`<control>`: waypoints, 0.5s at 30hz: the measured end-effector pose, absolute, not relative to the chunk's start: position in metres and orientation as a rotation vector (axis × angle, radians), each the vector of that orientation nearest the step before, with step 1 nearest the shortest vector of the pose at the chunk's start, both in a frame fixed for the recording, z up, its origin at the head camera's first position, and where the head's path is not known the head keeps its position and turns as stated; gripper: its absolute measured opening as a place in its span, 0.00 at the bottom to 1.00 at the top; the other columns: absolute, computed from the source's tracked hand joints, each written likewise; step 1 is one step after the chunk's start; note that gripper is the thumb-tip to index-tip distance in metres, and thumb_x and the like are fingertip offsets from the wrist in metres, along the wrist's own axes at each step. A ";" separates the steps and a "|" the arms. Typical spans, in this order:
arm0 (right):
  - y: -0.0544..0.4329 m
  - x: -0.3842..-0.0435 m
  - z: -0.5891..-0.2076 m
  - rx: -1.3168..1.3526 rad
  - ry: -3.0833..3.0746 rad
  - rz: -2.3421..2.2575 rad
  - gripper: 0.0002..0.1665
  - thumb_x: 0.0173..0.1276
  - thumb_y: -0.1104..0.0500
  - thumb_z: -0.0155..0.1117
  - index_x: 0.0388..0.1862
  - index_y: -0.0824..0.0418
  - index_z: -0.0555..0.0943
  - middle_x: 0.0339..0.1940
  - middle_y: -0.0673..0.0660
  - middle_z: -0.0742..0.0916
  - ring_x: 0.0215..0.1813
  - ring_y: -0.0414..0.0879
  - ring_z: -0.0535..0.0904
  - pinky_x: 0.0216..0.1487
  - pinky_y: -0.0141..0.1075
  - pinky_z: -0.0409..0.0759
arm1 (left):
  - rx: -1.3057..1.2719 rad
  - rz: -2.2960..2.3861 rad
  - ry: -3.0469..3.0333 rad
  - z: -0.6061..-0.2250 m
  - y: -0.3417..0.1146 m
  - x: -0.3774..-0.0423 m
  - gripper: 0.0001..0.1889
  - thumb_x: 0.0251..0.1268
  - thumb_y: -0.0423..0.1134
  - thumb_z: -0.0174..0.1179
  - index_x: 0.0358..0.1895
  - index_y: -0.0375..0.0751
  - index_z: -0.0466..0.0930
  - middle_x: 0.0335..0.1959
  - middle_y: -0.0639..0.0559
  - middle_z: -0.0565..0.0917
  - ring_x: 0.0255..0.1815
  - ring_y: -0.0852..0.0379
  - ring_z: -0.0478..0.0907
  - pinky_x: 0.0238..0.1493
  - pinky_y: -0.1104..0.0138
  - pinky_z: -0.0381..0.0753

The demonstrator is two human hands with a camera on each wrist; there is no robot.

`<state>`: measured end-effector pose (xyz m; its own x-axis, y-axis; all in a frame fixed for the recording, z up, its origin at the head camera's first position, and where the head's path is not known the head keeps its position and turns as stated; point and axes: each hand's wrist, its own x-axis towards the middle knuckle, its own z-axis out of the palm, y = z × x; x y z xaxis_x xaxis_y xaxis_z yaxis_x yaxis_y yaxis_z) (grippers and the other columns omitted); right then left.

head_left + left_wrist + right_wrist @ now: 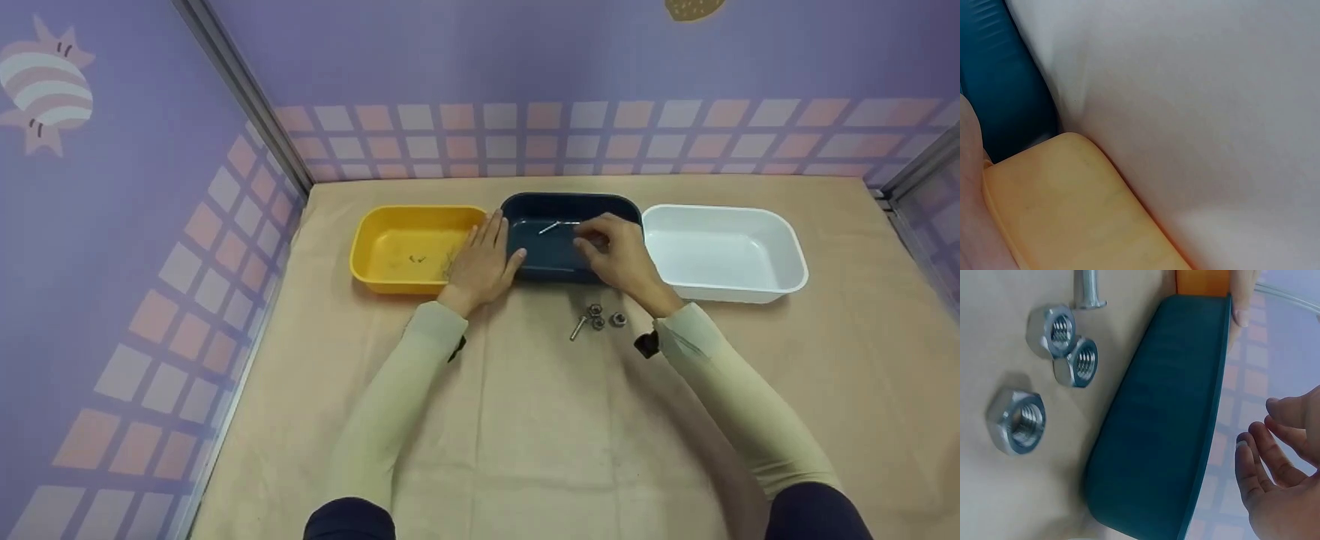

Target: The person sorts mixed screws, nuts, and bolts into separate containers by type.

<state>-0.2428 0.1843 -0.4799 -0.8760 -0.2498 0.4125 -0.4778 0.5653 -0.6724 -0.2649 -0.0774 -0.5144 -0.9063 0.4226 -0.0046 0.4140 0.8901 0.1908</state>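
Left hand (484,259) points to one o'clock, fingers straight, thumb spread! Right hand (619,253) aims at ten, fingers loosely bent!

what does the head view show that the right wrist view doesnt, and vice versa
Only head: the insides of the white bin, yellow bin and dark blue bin, with a slim bolt in the last.

Only right wrist: the threads inside the nuts.

Both: three nuts and a loose bolt on the tablecloth, the dark blue bin's outside, some of the yellow bin, the left hand and the right hand.
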 end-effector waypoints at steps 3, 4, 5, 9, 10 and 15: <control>0.186 -0.236 -0.480 0.627 -2.512 1.225 0.09 0.73 0.69 0.70 0.48 0.72 0.89 0.44 0.65 0.90 0.42 0.53 0.88 0.43 0.50 0.88 | 0.667 0.285 3.013 -0.514 -0.078 -0.264 0.40 0.90 0.60 0.29 0.87 0.31 0.42 0.90 0.38 0.41 0.91 0.42 0.40 0.90 0.50 0.41; 0.186 -0.233 -0.481 0.635 -2.507 1.227 0.09 0.73 0.69 0.70 0.48 0.72 0.89 0.44 0.65 0.90 0.41 0.53 0.87 0.43 0.50 0.87 | 0.666 0.275 3.012 -0.514 -0.078 -0.264 0.40 0.90 0.60 0.28 0.87 0.31 0.41 0.90 0.38 0.41 0.91 0.43 0.40 0.90 0.50 0.41; 0.187 -0.231 -0.481 0.641 -2.502 1.227 0.08 0.73 0.69 0.71 0.48 0.72 0.89 0.44 0.65 0.90 0.41 0.52 0.87 0.42 0.50 0.87 | 0.668 0.282 3.014 -0.514 -0.078 -0.264 0.40 0.90 0.60 0.28 0.87 0.31 0.41 0.90 0.38 0.41 0.91 0.42 0.40 0.90 0.50 0.42; 0.188 -0.224 -0.483 0.656 -2.500 1.222 0.08 0.73 0.69 0.71 0.48 0.71 0.89 0.43 0.63 0.90 0.40 0.50 0.86 0.42 0.50 0.86 | 0.680 0.303 3.030 -0.512 -0.078 -0.262 0.40 0.90 0.59 0.30 0.87 0.30 0.44 0.90 0.36 0.44 0.91 0.41 0.43 0.90 0.49 0.44; 0.189 -0.223 -0.483 0.655 -2.502 1.221 0.08 0.73 0.69 0.71 0.47 0.71 0.89 0.43 0.63 0.90 0.40 0.49 0.86 0.42 0.50 0.86 | 0.684 0.311 3.035 -0.512 -0.078 -0.261 0.40 0.90 0.59 0.30 0.86 0.29 0.45 0.90 0.36 0.45 0.91 0.41 0.44 0.90 0.49 0.44; 0.192 -0.214 -0.487 0.658 -2.511 1.234 0.08 0.72 0.69 0.72 0.48 0.70 0.89 0.44 0.61 0.91 0.42 0.50 0.87 0.44 0.44 0.87 | 0.688 0.307 3.024 -0.513 -0.078 -0.263 0.40 0.90 0.59 0.29 0.87 0.29 0.42 0.90 0.36 0.43 0.91 0.40 0.42 0.90 0.49 0.43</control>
